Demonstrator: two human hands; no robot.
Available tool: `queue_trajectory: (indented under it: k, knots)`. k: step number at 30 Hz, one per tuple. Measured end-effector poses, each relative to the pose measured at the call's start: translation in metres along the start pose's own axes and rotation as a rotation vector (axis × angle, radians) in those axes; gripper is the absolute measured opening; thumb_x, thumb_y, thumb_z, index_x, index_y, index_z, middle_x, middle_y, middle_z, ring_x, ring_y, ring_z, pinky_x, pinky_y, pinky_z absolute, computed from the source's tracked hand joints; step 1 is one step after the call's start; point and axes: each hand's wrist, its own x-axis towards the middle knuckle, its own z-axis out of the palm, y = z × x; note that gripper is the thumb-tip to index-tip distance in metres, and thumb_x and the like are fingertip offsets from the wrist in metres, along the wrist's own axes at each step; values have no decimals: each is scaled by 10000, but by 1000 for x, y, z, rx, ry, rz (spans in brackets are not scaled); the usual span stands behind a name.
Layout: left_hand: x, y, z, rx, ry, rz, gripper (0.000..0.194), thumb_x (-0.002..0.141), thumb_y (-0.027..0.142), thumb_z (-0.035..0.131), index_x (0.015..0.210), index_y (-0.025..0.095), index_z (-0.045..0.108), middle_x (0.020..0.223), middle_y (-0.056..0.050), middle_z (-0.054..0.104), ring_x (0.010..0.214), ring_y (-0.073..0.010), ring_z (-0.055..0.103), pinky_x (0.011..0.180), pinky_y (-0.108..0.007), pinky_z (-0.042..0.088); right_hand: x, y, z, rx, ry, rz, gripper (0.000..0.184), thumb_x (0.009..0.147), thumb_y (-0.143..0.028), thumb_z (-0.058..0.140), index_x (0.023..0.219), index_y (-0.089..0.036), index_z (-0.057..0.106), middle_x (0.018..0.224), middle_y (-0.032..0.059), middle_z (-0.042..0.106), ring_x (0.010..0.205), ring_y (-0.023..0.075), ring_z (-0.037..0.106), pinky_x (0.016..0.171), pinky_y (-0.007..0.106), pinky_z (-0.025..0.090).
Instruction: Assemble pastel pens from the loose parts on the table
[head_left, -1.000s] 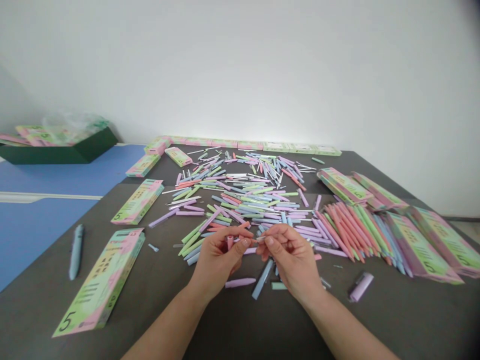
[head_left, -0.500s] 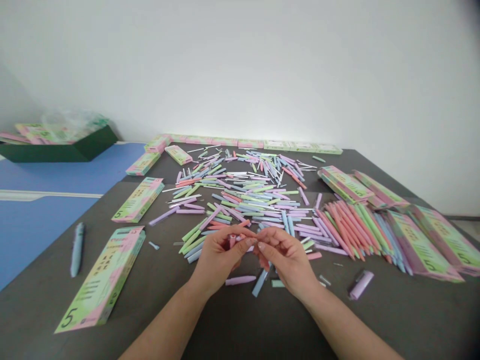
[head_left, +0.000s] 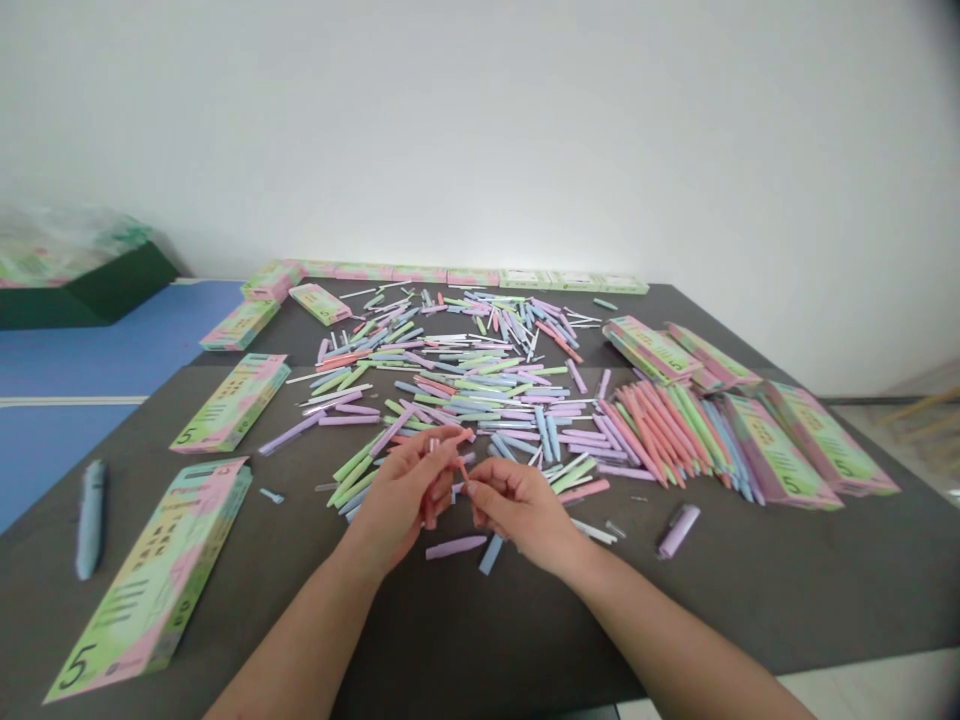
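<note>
My left hand [head_left: 405, 497] is closed around coral pen parts [head_left: 431, 508], one of which sticks up past its fingertips. Between the thumb and fingers of my right hand [head_left: 521, 507] is a thin coral piece [head_left: 463, 472], close to the left fingertips; its exact kind is too small to tell. Just below the hands lie a purple pen barrel [head_left: 455, 547] and a blue pen part [head_left: 491, 554]. A wide heap of pastel pen parts [head_left: 480, 395], with white refills among them, spreads out beyond my hands.
Coral, green and blue pens [head_left: 660, 430] lie in a row at right, beside printed boxes [head_left: 784, 450]. More boxes [head_left: 154, 570] line the left side and far edge. A blue pen [head_left: 91, 520] and a purple cap [head_left: 679, 531] lie apart. A green tray [head_left: 112, 285] stands far left.
My hands have drawn slightly apart, and the coral parts now show between them. The view has shifted to the right, so things on the table appear further left.
</note>
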Motion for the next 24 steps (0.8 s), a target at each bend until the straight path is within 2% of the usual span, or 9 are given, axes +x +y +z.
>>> queue_trajectory:
  k: [2,7,11,14,19,24]
  knots:
    - [4,1,-1,-69,76,66,267,781,262,613,1021,145,609,673,22,561,423,-53,414,321,-146,327,1,-2,-4,-138,53,-18,175,839,-327,538,768,-170,570,557,-40,541,463,79,464,462,202,332]
    - [11,3,-8,-119,180,169,222,785,202,571,997,141,595,673,12,598,474,-71,491,426,-175,434,7,-8,-30,-632,248,-134,175,819,-275,529,745,-164,641,554,-31,525,514,108,457,514,231,313]
    - [11,8,-12,-85,304,279,186,800,224,567,976,161,573,758,-8,644,514,-94,566,428,-185,460,10,-12,-52,-795,327,-70,223,824,-302,523,783,-160,689,568,-18,571,529,121,478,528,238,307]
    - [11,11,-16,-94,367,333,166,809,240,554,961,177,559,770,0,652,464,-91,559,392,-193,451,10,-13,-56,-855,295,-31,248,828,-314,512,762,-161,696,554,-19,577,516,122,473,521,237,299]
    - [11,15,-20,-113,466,369,167,810,236,548,964,175,571,767,0,676,554,-114,634,501,-218,516,9,-13,-54,-890,259,-47,268,832,-309,491,719,-165,687,551,-19,583,514,127,484,518,236,305]
    - [10,18,-22,-94,534,453,140,807,249,549,919,171,583,777,-7,696,526,-93,606,473,-176,465,10,-8,-51,-922,214,-99,255,834,-284,487,718,-179,688,559,-9,599,512,137,498,530,246,320]
